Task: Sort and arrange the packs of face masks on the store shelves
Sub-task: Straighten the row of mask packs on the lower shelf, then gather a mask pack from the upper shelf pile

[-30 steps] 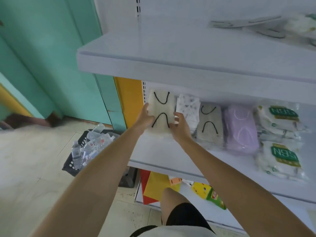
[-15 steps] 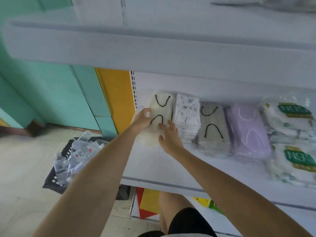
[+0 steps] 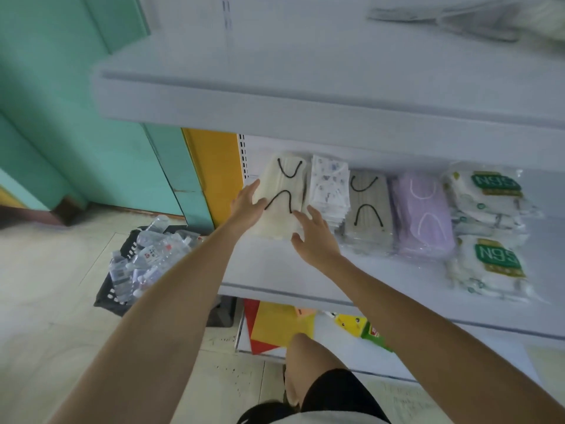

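Observation:
A stack of cream face mask packs (image 3: 282, 191) with black ear loops lies at the left end of the middle shelf (image 3: 275, 270). My left hand (image 3: 246, 206) presses against the stack's left side, fingers straight along its edge and thumb on top. With its fingers spread, my right hand (image 3: 315, 237) sits at the stack's near right corner, fingertips touching it. To the right lie a white patterned stack (image 3: 330, 188), a grey stack (image 3: 368, 209), a lilac stack (image 3: 422, 215) and N95 packs (image 3: 489, 228).
The upper shelf (image 3: 305, 111) overhangs the masks. A black crate of small clear bottles (image 3: 143, 258) stands on the floor to the left. Coloured paper (image 3: 275, 328) and packets lie on the bottom shelf. My knee (image 3: 308, 365) is below.
Both hands have slid down from the cream stack's middle to its near end. My right hand has opened and spread its fingers; the stack lies flat on the shelf.

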Demonstrator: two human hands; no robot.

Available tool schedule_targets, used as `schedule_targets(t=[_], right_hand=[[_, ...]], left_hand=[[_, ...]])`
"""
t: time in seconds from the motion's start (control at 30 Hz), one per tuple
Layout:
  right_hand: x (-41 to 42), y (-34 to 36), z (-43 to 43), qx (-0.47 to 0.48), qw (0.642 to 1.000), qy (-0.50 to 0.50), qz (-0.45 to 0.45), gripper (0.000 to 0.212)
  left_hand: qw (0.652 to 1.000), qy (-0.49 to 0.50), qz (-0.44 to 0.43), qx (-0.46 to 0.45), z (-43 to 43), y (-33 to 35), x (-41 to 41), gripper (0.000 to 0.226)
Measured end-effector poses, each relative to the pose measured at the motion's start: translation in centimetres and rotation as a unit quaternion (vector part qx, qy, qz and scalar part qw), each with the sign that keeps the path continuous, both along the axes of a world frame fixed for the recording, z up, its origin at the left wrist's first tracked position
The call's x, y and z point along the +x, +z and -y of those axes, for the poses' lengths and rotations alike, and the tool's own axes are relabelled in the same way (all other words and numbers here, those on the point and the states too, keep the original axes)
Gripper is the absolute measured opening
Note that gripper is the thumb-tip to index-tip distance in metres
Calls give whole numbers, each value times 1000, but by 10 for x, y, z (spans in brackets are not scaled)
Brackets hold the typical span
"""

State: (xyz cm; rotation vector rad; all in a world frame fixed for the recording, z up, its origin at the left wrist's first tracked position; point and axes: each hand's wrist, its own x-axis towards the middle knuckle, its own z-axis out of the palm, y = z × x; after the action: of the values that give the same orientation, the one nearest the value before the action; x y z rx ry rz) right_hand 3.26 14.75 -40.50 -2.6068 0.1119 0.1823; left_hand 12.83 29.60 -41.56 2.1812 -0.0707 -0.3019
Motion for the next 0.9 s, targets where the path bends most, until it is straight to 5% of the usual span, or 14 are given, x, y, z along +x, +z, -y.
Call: schedule_targets(t=[0.3,0.5,0.67,0.9], right_hand=[[-110,86,11,-79,992,98,-2,55],[-162,152,30,-153,974,149,81,53],[-180,211,74,-153,957,132,208,42],[-193,264,162,-136,932,42,334,34]], left_hand=[[980,-66,96,161,-36,89,-136,51],[881,-210,304,296,-17,165,-192,46],[825,-228,460,236,18,233,-213,53],[831,-197,471,218,110,298,-203,41]])
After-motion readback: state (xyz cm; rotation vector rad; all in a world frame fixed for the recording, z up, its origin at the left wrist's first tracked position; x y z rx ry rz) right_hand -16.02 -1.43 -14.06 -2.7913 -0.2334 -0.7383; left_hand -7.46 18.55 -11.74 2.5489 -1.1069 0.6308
